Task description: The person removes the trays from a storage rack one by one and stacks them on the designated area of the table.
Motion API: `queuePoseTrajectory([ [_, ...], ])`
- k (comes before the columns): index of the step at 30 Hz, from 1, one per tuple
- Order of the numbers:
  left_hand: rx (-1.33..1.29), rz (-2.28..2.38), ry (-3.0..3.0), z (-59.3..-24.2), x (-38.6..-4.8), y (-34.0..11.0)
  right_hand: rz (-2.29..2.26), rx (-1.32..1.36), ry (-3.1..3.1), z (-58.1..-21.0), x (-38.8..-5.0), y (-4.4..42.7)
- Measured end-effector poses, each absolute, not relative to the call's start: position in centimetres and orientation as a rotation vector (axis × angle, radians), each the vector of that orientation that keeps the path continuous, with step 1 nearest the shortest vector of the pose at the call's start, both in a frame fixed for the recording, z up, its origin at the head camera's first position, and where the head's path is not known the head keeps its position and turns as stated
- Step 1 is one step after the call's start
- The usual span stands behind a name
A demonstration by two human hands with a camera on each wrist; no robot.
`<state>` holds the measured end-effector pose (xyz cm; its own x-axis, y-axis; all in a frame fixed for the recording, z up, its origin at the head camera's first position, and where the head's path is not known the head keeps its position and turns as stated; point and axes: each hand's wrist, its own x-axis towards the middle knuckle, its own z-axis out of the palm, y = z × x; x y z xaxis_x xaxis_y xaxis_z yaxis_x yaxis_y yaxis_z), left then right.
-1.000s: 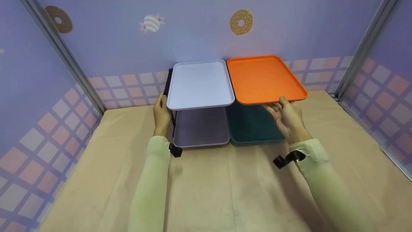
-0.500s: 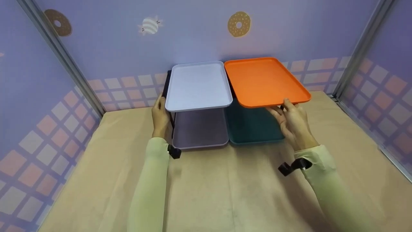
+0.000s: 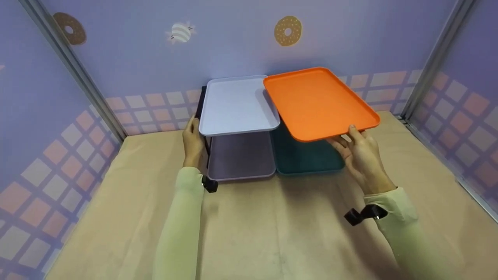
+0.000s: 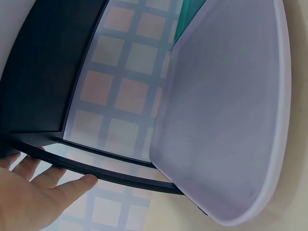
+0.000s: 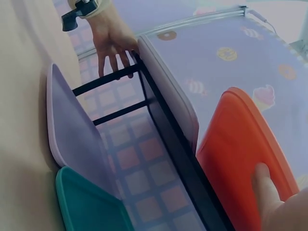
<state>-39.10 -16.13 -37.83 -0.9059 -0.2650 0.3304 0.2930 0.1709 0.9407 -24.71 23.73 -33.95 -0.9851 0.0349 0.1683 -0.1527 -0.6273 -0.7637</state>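
My right hand [image 3: 362,161] pinches the front right edge of an orange tray [image 3: 321,103], thumb on top and fingers beneath. Tilted, the tray is raised off the black rack [image 5: 166,118], its left corner overlapping the pale tray in the head view. That pale lavender-white tray [image 3: 237,107] lies on the rack's top left. My left hand [image 3: 193,142] rests at the rack's left side; in the left wrist view its extended fingers [image 4: 72,188] touch a black side bar. Below, a greyish purple tray [image 3: 242,155] and a dark green tray [image 3: 307,155] lie side by side.
The rack stands against the back wall [image 3: 233,42] on a table with a beige cover [image 3: 249,233]. Side walls [image 3: 467,116] with metal corner posts [image 3: 70,58] bound the table on the left and right.
My right hand has lifted the orange tray from beside the pale tray and drawn it toward me, turning and tilting it. The left hand keeps its place at the rack.
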Motion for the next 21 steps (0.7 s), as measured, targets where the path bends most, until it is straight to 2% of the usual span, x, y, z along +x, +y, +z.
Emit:
queuePoseTrajectory([
  [12,-0.047,-1.754,-2.035,-37.6,-39.5,-15.7,2.708,0.312,-1.346,-34.2,-23.0,24.5],
  [21,-0.04,-1.81,-1.981,-37.6,-39.3,-15.7,2.686,0.284,-1.421,-34.5,-22.3,24.7],
])
